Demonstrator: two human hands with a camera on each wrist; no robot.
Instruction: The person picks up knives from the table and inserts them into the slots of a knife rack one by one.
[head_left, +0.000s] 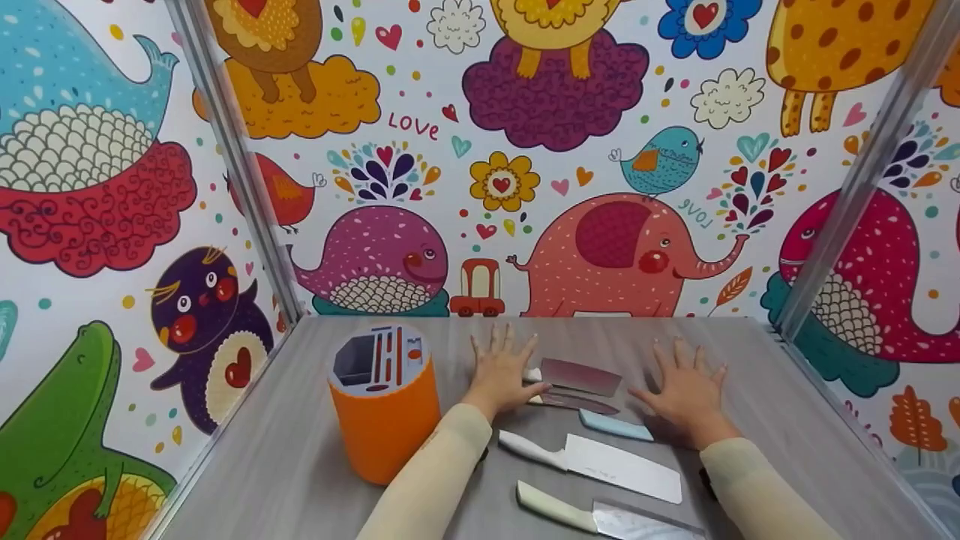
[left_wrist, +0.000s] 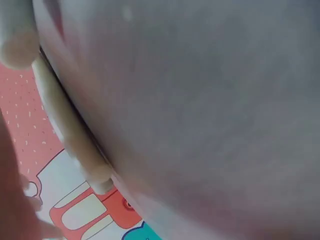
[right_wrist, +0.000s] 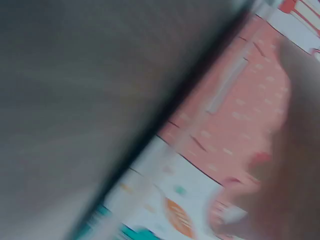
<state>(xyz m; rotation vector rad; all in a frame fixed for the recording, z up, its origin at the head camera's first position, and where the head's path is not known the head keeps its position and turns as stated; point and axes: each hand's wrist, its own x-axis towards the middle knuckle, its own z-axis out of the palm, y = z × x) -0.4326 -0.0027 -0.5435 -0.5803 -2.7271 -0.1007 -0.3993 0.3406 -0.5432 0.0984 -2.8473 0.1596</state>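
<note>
Both hands lie flat on the grey table (head_left: 300, 450) with fingers spread. My left hand (head_left: 501, 369) rests beside the white handles of a small cleaver (head_left: 581, 376) and a slim knife (head_left: 577, 403). My right hand (head_left: 684, 390) lies just right of those blades, near a pale blue handle (head_left: 615, 426). Closer to me lie a large white-handled cleaver (head_left: 600, 463) and another cream-handled knife (head_left: 600, 516). An orange knife block (head_left: 384, 409) with slots in its grey top stands left of my left forearm. The wrist views are blurred, showing table surface and patterned wall.
Colourful cartoon-animal panels (head_left: 525, 165) wall in the table at the back and both sides, with metal corner posts (head_left: 240, 165). Bare table surface lies left of the block and at the far right.
</note>
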